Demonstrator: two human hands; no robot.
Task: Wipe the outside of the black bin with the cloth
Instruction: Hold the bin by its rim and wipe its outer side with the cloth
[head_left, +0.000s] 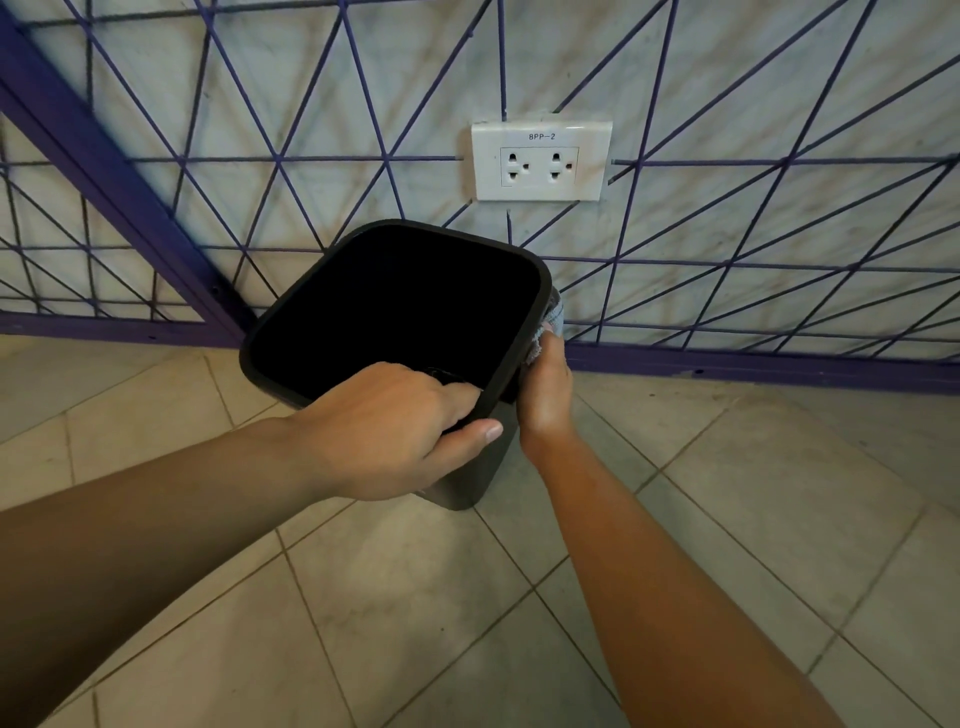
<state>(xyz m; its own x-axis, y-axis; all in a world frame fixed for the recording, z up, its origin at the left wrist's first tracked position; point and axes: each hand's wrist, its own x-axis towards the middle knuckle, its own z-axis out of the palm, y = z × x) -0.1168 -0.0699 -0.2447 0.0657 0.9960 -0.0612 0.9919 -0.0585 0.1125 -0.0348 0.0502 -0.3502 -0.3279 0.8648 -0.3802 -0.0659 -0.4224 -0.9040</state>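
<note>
A black square bin (540, 296) with rounded corners is tilted above the tiled floor, its dark open mouth facing me. My left hand (395, 431) grips the bin's near rim, fingers inside and thumb on the outside. My right hand (545, 395) presses a grey-blue cloth (553, 317) against the bin's right outer side, just under the rim. Most of the cloth is hidden behind the bin and my hand.
A white wall (727, 130) with purple crossing lines stands right behind the bin, carrying a white double socket (540, 161). A purple skirting strip (753, 364) runs along its foot. Beige floor tiles (415, 597) spread below my arms.
</note>
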